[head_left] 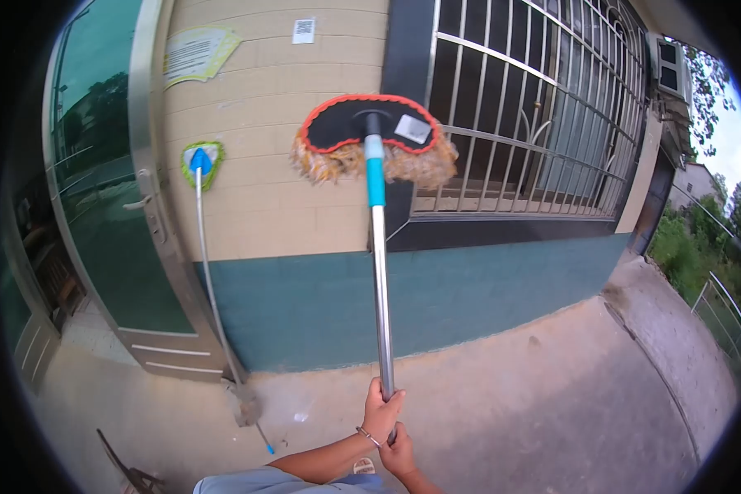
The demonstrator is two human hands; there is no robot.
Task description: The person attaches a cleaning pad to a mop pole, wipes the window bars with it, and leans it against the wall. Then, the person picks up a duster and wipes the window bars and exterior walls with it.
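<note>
A mop (pixel 381 288) with a silver pole and a teal collar is held upright in front of me. Its broad black head, edged in red with shaggy orange-and-white fringe, is raised before the wall and the window's left edge. A pale label sticks to the black backing. My left hand (pixel 380 410), with a bracelet at the wrist, is wrapped round the pole. Just below it, my right hand (pixel 398 452) is closed round the pole's lower end.
A second mop (pixel 207 263) with a green-edged head leans on the wall beside the glass door (pixel 99 206). A barred window (pixel 527 115) is ahead right. Chair parts (pixel 128 465) show at lower left, a metal railing (pixel 729 305) at far right.
</note>
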